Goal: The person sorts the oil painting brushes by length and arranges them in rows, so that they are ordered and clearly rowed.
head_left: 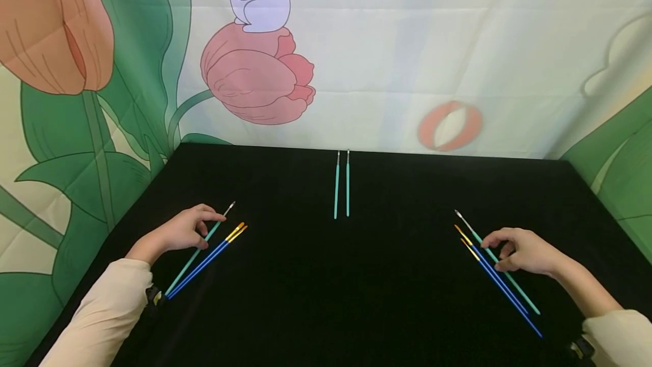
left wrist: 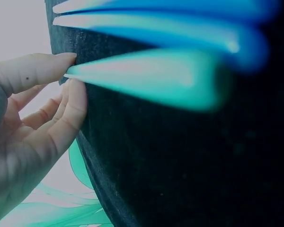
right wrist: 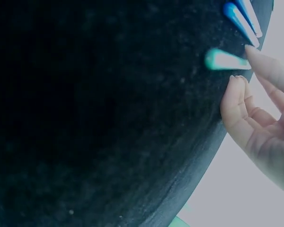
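Note:
On the left, my left hand (head_left: 188, 228) hovers over a teal paintbrush (head_left: 184, 269), thumb and index finger spread to either side of its handle. Two blue paintbrushes (head_left: 206, 261) with golden ferrules lie just right of it. In the left wrist view the teal brush (left wrist: 146, 78) runs between thumb and index finger. On the right, my right hand (head_left: 527, 251) is placed similarly over another teal paintbrush (head_left: 524, 297), its fingertips apart. Two more blue paintbrushes (head_left: 509, 297) lie to its left. Whether either hand touches its brush is hard to tell.
Two teal paintbrushes (head_left: 336, 191) lie side by side near the back middle of the black tabletop (head_left: 326, 299). Behind the table hangs a printed curtain (head_left: 367, 72) with flowers and leaves.

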